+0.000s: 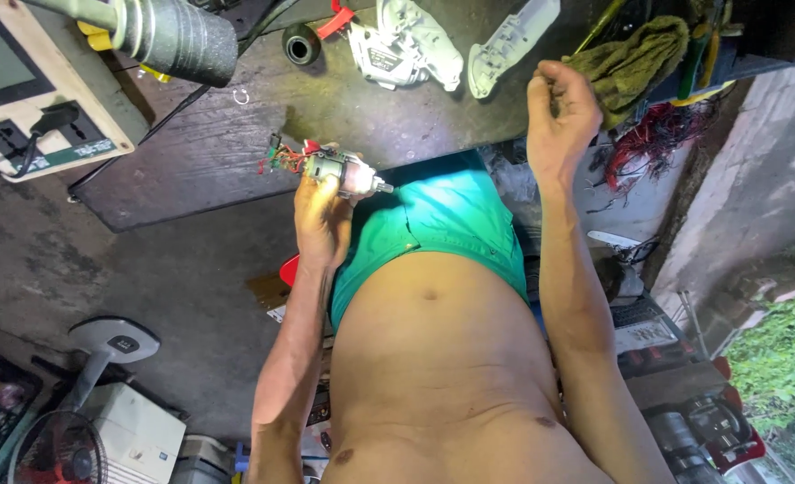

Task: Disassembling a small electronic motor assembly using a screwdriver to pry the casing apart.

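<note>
My left hand (324,215) is shut on a small electric motor (343,172) with a short metal shaft pointing right and red and green wires (281,159) at its left end. It holds the motor above the near edge of a dark workbench (200,152). My right hand (558,112) is raised at the bench's right edge with its fingers curled closed; I see nothing in it. It is right beside an olive green rag (635,58). Two white plastic housing halves (406,45) (512,36) lie on the bench beyond both hands.
A beige socket box with a display (30,90) and a grey cylinder (178,36) are at top left. A small black cylinder (300,43) and a wire ring (241,96) lie on the bench. Red wires (657,134) hang at right. A fan (57,448) stands on the floor.
</note>
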